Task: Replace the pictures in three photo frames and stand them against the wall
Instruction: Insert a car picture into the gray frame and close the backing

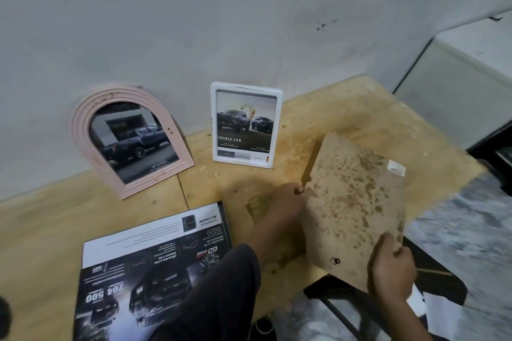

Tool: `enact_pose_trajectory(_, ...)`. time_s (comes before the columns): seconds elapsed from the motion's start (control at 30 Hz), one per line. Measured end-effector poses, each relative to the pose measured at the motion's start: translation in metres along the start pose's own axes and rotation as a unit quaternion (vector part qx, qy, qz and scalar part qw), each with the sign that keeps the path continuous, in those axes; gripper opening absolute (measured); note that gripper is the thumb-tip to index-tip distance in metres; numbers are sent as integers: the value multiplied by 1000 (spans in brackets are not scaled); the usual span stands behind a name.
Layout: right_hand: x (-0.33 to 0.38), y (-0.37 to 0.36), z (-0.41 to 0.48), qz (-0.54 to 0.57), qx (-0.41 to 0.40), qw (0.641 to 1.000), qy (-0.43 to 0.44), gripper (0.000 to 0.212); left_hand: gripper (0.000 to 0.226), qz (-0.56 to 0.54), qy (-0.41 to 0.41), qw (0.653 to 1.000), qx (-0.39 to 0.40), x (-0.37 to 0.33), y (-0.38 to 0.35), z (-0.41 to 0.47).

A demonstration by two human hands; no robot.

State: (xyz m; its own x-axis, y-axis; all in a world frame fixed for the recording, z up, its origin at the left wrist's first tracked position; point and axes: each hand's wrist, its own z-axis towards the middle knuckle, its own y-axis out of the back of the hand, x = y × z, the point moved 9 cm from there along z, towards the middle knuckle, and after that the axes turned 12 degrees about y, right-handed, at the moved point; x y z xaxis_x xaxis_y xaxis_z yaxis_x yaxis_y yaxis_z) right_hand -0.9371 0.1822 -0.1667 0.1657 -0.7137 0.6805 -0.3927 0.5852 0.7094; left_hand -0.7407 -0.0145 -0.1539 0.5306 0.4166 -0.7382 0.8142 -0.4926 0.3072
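A pink arched frame (130, 138) with a truck picture leans on the wall at the left. Beside it a white rectangular frame (245, 124) with a "Double Cab" picture also stands against the wall. A third frame (352, 207) is held tilted at the table's right edge, its worn, speckled brown back facing me. My left hand (288, 202) grips its left edge. My right hand (390, 266) holds its lower right corner. A car brochure (155, 271) lies flat, upside down to me, at the front left.
The wooden table (41, 243) meets a grey wall at the back. Crumbs lie scattered on it near the white frame. A black stool (346, 299) stands below the right table edge on a marbled floor. A grey cabinet (457, 86) is at the right.
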Motion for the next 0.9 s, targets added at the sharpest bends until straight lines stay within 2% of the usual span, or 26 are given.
enact_pose_trajectory(0.1,17,12,-21,24,-27,997,63,49,25,-42,-59,997,-4,-11,39,-30)
enact_pose_trajectory(0.2,60,4,-59,46,14,980,191,47,16,-169,-68,983,-6,1,98,-61)
enact_pose_trajectory(0.27,93,-16,-91,29,70,954,290,48,4,-241,-63,968,-40,25,150,-85)
enact_pose_trajectory(0.37,139,-60,-141,-35,181,897,403,48,34,-347,-38,932,-93,89,231,-115)
enact_pose_trajectory(0.43,168,-92,-172,-74,243,857,448,45,38,-416,-22,899,-136,141,271,-141)
enact_pose_trajectory(0.5,194,-117,-200,-101,279,827,478,46,38,-494,-2,850,-183,196,292,-166)
enact_pose_trajectory(0.57,205,-137,-219,-135,289,813,487,48,37,-574,22,788,-221,249,296,-187)
enact_pose_trajectory(0.63,200,-151,-230,-180,279,817,471,65,38,-627,37,742,-237,287,288,-200)
enact_pose_trajectory(0.7,184,-162,-233,-125,306,862,385,84,38,-650,54,717,-247,310,276,-208)
enact_pose_trajectory(0.73,173,-169,-234,-72,337,885,315,82,39,-655,63,710,-250,318,270,-211)
enact_pose_trajectory(0.8,155,-179,-238,15,386,901,196,47,45,-643,50,724,-246,322,265,-215)
enact_pose_trajectory(0.83,151,-181,-238,37,392,903,172,28,52,-622,39,742,-246,322,265,-217)
enact_pose_trajectory(0.9,151,-177,-232,53,368,912,173,9,61,-553,51,788,-267,324,269,-223)
